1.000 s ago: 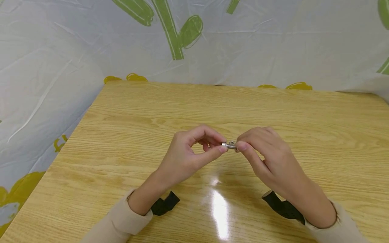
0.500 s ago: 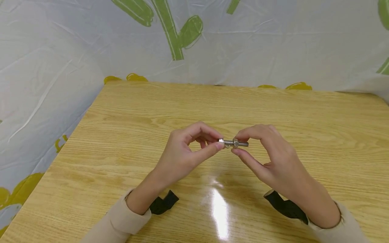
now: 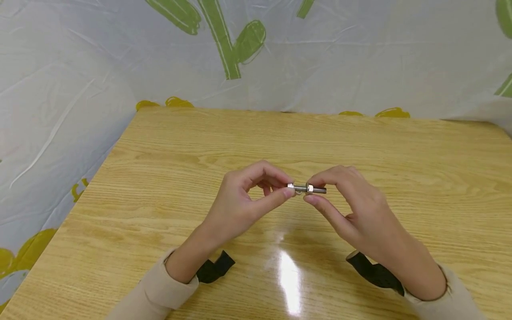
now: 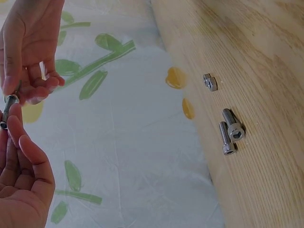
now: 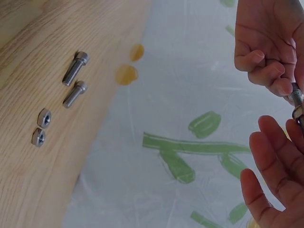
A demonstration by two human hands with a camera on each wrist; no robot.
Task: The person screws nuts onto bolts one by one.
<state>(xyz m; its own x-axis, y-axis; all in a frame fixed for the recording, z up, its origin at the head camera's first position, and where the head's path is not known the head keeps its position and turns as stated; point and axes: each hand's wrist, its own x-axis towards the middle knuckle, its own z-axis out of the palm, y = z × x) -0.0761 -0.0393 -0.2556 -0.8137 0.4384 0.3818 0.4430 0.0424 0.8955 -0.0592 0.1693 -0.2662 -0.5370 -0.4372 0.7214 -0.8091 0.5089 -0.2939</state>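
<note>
A silver bolt (image 3: 300,188) is held level above the table between the two hands. The left hand (image 3: 236,204) pinches its head end between thumb and index finger. A hex nut (image 3: 310,189) sits partway along the shank, and the threaded tip sticks out past it on the right. Thumb and forefinger of the right hand (image 3: 360,209) are at the nut from below and above. In the left wrist view the bolt (image 4: 7,111) shows at the left edge, between the left hand (image 4: 26,185) and the right hand (image 4: 33,42).
Two loose socket-head bolts, a thicker bolt (image 4: 233,126) and a thinner bolt (image 4: 227,140), lie side by side on the wooden table (image 3: 200,138). Two loose nuts (image 4: 210,82) lie near them. A pale curtain with plant prints (image 3: 340,58) hangs behind the table.
The right fingers, which covered the bolt's tip a second ago, have drawn apart, exposing the nut and the tip. Both hands have shifted slightly left. Over the last half second the nut's visible facets changed.
</note>
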